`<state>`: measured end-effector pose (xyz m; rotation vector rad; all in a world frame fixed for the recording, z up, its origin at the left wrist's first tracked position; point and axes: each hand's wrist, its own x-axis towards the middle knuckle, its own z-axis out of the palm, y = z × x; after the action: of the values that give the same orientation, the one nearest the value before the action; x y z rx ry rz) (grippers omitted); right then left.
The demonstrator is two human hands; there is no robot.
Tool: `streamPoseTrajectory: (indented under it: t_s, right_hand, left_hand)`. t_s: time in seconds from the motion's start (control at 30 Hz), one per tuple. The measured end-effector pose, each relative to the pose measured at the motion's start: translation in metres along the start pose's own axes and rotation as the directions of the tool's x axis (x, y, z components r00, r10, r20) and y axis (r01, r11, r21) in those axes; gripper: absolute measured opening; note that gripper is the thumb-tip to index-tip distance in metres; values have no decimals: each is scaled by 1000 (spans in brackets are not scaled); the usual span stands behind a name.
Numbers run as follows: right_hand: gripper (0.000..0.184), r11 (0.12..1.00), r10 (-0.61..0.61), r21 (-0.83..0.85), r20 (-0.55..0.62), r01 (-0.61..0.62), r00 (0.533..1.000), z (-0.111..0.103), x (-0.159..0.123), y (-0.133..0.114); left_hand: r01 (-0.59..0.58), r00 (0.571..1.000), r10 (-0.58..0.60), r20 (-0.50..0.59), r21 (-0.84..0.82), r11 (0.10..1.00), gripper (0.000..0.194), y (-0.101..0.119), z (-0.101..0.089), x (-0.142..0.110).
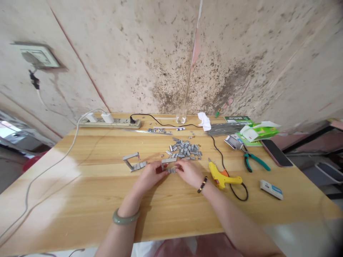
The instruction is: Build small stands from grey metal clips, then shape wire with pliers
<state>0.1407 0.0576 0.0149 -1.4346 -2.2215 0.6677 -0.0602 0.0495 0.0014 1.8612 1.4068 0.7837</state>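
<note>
My left hand and my right hand meet near the middle of the table, fingers closed on the two sides of a small grey frame. It seems to be built from staple strips; my fingers hide parts of its sides. Just beyond lies a loose pile of short grey staple strips. To the left of my left hand stands a similar frame, open on one side and touched by neither hand. A yellow hot glue gun rests on its side, right of my right hand.
Teal-handled pliers, a small box and a phone lie at the right. Behind are thin grey rods, a green tissue pack, a clear cup and a power strip. A white cable crosses the left side.
</note>
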Motion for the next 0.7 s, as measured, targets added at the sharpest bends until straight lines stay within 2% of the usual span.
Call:
streamPoseTrajectory:
  t_s: [0.17, 0.4, 0.7]
  right_hand:
    - [14, 999, 1, -40, 56, 1, 998, -3, -1, -3]
    - [22, 999, 3, -54, 39, -1, 999, -8, -3, -9]
    - [19, 999, -43, -3, 49, 43, 998, -6, -4, -15]
  left_hand:
    - [21, 1000, -21, 2, 40, 999, 19, -1, -1, 0]
    - [40, 999, -40, -16, -8, 999, 19, 1, -2, -1]
    - [92, 984, -106, -143, -105, 990, 23, 6, -4, 1]
